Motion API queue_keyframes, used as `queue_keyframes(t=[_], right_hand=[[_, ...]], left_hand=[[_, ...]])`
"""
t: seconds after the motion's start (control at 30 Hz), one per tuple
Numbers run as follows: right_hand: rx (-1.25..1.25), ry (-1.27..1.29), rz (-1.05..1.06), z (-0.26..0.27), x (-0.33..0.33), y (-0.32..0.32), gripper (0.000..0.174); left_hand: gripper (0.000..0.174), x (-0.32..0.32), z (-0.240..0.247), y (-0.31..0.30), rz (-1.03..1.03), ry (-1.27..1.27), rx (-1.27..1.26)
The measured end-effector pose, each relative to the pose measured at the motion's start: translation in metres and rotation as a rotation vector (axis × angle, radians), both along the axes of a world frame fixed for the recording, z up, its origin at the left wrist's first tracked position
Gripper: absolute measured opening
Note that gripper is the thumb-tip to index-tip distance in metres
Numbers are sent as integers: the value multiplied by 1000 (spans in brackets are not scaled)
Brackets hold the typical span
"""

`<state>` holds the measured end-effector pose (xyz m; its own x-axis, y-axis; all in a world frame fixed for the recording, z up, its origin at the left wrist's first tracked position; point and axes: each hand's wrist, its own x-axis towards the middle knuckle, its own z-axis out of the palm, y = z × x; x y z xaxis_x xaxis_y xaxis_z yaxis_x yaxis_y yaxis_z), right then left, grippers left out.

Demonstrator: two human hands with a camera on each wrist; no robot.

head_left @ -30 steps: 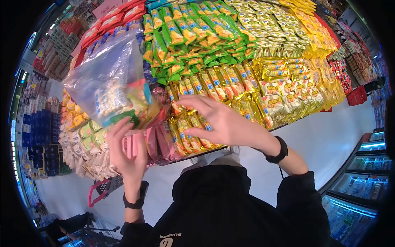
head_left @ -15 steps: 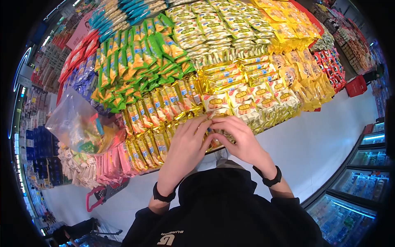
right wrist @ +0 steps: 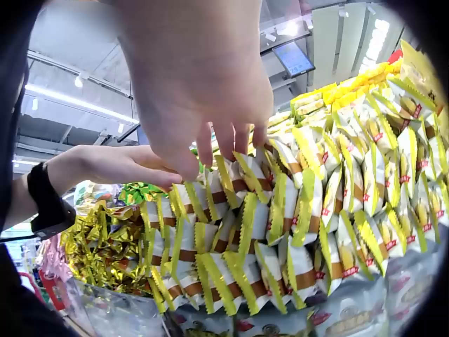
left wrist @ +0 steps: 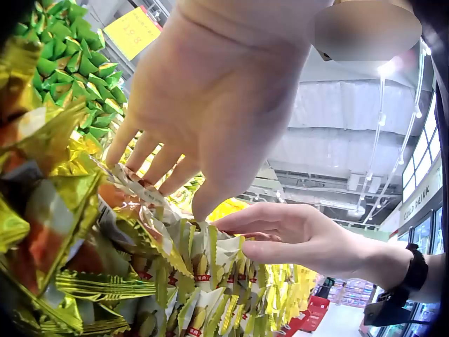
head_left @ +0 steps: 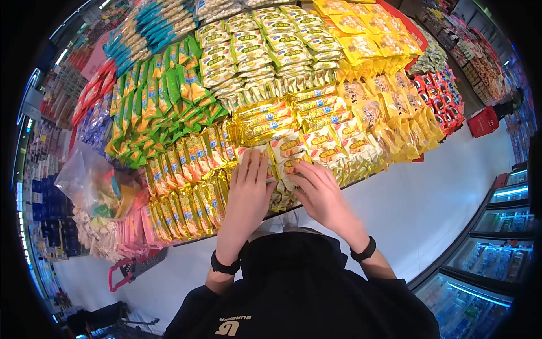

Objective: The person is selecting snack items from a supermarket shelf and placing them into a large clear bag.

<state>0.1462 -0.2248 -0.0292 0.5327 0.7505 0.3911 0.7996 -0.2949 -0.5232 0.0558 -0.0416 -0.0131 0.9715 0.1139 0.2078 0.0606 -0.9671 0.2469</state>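
In the head view, my left hand (head_left: 247, 192) lies with straight fingers on the white-and-gold snack packets (head_left: 323, 142) at the front of the display. Beside it, my right hand (head_left: 327, 198) touches the same stack, its fingers lightly bent over the top. From the left wrist view, the right hand's thumb and forefinger reach toward the packets (left wrist: 210, 260) with a gap between them. Fingertips of the right hand (right wrist: 203, 91) disappear behind the upper row in the right wrist view. Gold-wrapped bars (head_left: 186, 155) stand in rows left of the hands.
A clear plastic bag (head_left: 84, 175) of mixed snacks rests on the display's left end. Green packets (head_left: 164, 93) and yellow packets (head_left: 361, 48) are heaped behind. Below the front edge is a pink-handled basket (head_left: 127, 271). Drink fridges (head_left: 474, 277) line the right side.
The plastic bag was by the left hand and now lies at the left. Both hands moved right, came together over the front packets, then spread slightly apart on the white packets.
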Motion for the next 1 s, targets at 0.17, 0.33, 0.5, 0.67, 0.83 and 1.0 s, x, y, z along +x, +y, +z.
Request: queue_keyframes(t=[0.17, 0.33, 0.5, 0.67, 0.83, 1.0], right_hand=[[-3, -34, -36, -7, -4, 3, 37], [20, -26, -54, -9, -5, 4, 35], [57, -54, -82, -15, -8, 8, 37], [76, -102, -129, -29, -15, 13, 39], [53, -126, -179, -32, -24, 19, 38], [91, -107, -182, -27, -26, 30, 36]], left_hand=[[55, 3, -5, -5, 20, -21, 67], [53, 5, -8, -3, 16, -44, 59], [51, 6, -11, 3, 10, -81, 52], [52, 4, -12, 4, 10, -82, 39], [54, 2, -14, 9, -26, -89, 47], [55, 7, -13, 19, -84, -138, 57]])
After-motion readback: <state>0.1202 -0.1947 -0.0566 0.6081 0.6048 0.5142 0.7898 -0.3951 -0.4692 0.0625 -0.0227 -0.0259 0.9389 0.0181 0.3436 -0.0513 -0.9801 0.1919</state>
